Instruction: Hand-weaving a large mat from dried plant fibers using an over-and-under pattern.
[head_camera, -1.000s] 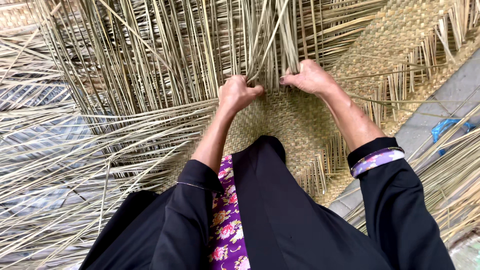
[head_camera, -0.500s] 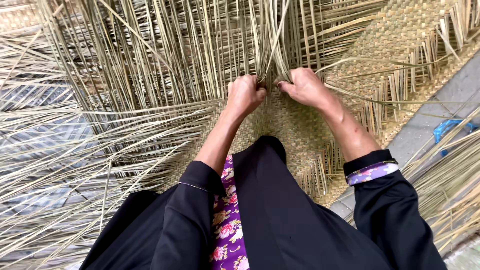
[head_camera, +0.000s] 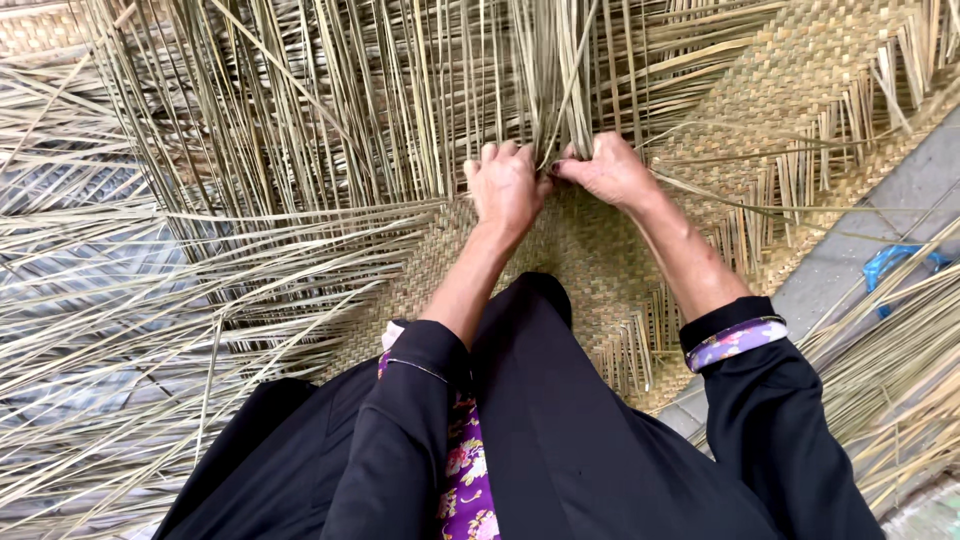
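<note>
While the head camera looked straight down, both hands met at the working edge of a flat, pale tan mat of plaited dried reed strips (head_camera: 600, 250), where the finished weave gave way to a dense fan of long, loose, straw-coloured strands (head_camera: 330, 150). The mat lay spread on the ground directly ahead of the seated person and ran up to the right, its far border ending in short cut stubs.

Handling, as a judgement: the strands looked light, dry and springy, stiff along their length yet likely to kink or split if bent sharply. They seemed best pinched low, close to the woven edge, where they are anchored and least prone to whip about.

The left hand (head_camera: 505, 190) was curled into a loose fist, knuckles up, fingers closed around a small bunch of upright strands at the weave line. The right hand (head_camera: 610, 172) sat just beside it, nearly touching, thumb and fingers pinched tight on a few strands rising from the same spot. Exactly how many strands each held could not be told.

Both forearms were bare and reached forward, converging; the left ran nearly straight, the right angled inward from the right side. Black sleeves were pushed back, the right one showing a purple floral cuff (head_camera: 735, 340). A purple flowered cloth strip (head_camera: 465, 470) showed between the black garment folds at the lap. At the right lay a grey paved strip (head_camera: 880, 230) with a small blue object (head_camera: 890, 265), its kind unclear.
</note>
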